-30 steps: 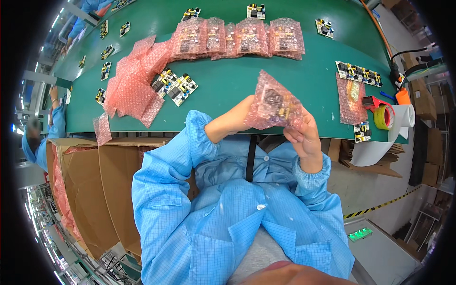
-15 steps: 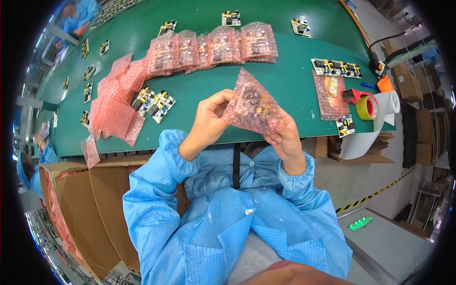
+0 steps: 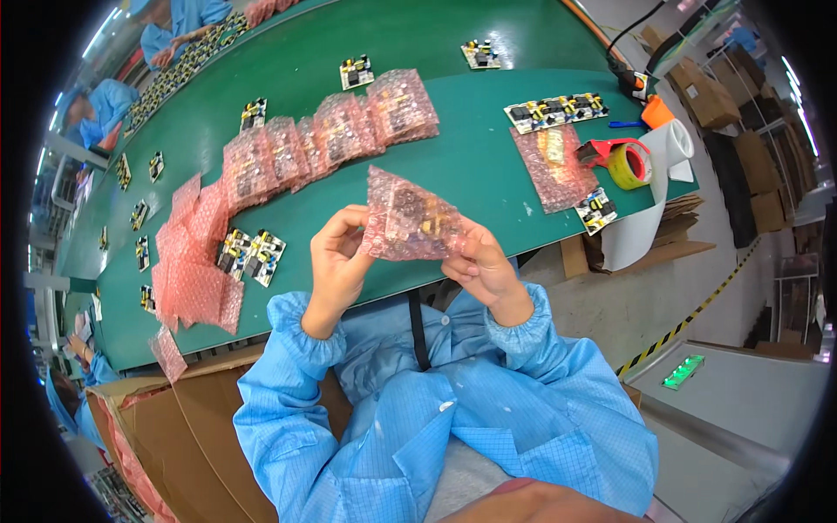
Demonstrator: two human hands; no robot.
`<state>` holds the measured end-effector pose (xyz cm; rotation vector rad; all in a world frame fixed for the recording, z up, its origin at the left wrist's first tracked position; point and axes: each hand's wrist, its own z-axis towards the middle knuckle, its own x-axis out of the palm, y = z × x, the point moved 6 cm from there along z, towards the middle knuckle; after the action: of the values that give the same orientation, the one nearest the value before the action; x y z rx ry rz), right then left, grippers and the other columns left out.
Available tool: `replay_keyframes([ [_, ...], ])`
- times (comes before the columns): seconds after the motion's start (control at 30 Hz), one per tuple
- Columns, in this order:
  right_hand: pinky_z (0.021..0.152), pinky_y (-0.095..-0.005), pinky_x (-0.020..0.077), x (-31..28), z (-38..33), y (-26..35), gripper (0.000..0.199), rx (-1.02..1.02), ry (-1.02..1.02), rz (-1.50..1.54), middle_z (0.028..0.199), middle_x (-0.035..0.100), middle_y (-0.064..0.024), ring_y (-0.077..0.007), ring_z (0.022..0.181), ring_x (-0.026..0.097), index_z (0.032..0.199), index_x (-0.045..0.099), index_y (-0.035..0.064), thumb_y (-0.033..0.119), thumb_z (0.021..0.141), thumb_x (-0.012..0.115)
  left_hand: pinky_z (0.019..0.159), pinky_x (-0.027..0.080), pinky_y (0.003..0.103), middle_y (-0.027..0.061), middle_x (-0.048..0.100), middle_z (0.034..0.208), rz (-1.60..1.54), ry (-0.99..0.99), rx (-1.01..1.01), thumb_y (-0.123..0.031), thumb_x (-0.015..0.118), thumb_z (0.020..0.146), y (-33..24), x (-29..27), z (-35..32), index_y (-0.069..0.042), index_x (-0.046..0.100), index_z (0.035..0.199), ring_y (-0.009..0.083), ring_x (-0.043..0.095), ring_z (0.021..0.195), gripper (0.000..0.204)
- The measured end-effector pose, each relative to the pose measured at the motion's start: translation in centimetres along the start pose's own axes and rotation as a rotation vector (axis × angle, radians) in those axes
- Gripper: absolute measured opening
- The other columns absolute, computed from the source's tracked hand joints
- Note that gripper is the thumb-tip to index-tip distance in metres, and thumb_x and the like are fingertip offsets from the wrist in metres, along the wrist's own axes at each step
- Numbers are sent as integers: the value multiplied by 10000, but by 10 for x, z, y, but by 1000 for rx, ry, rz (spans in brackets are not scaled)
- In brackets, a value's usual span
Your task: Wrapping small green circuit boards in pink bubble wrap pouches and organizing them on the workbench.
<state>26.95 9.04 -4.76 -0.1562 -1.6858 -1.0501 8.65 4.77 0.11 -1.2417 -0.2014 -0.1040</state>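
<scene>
Both my hands hold a pink bubble-wrap bag [image 3: 405,218] with a small circuit board inside, raised above the near edge of the green table [image 3: 471,166]. My left hand [image 3: 336,261] pinches the bag's left side. My right hand [image 3: 481,264] grips its lower right corner. On the table beyond lies a row of filled pink bags [image 3: 331,135]. A pile of flat pink bags [image 3: 192,261] lies to the left, with two bare circuit boards [image 3: 251,254] beside it.
A yellow tape roll [image 3: 629,166], a red tape dispenser [image 3: 602,150], a filled bag [image 3: 554,166] and more boards [image 3: 554,112] lie at the right. An open cardboard box [image 3: 174,436] stands at my lower left. Other people in blue coats [image 3: 179,30] work along the far left.
The bag and both hands have shifted left and slightly lower in the picture as my head moved. Both hands keep their hold on the bag.
</scene>
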Motion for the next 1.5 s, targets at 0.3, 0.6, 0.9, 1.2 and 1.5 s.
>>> replay_keyframes([
  [0.3, 460, -164, 303, -14, -5, -5, 481, -23, -100, -51, 942, 630, -1, 7, 499, 356, 1362, 479, -5, 139, 938, 654, 826, 495, 251, 58, 654, 1046, -7, -20, -101, -42, 676, 918, 12, 8, 1, -7, 596, 1027, 106, 611, 932, 140],
  [0.6, 473, -179, 303, -11, -3, 15, 435, -138, -157, -60, 871, 607, 23, -5, 508, 361, 1323, 511, 17, 148, 941, 674, 848, 468, 246, 24, 633, 1055, 48, 75, -84, -136, 674, 940, 7, 22, 32, -17, 581, 1064, 82, 583, 955, 195],
  [0.9, 462, -196, 320, -21, 42, 58, 404, -368, -336, -231, 953, 644, -21, -14, 499, 385, 1305, 499, 18, 76, 936, 654, 870, 532, 322, 93, 680, 1113, -126, 157, -102, -139, 613, 981, 65, 16, 104, 10, 602, 1201, 173, 663, 961, 266],
  [1.2, 460, -200, 330, 56, 119, 48, 401, -387, -26, -206, 881, 635, -43, -31, 501, 410, 1263, 462, 23, 54, 922, 671, 846, 544, 315, 69, 679, 1090, -257, 2, 128, -131, 622, 984, 22, -30, 110, -6, 616, 1189, 155, 650, 992, 240],
  [1.5, 506, -198, 331, 26, 150, 16, 371, -137, 276, 18, 1202, 668, -64, -23, 526, 369, 1238, 573, 32, 336, 1036, 506, 762, 543, 258, 27, 648, 991, -118, -106, 138, -68, 650, 959, 7, -44, 102, 3, 612, 1085, 100, 639, 884, 150],
])
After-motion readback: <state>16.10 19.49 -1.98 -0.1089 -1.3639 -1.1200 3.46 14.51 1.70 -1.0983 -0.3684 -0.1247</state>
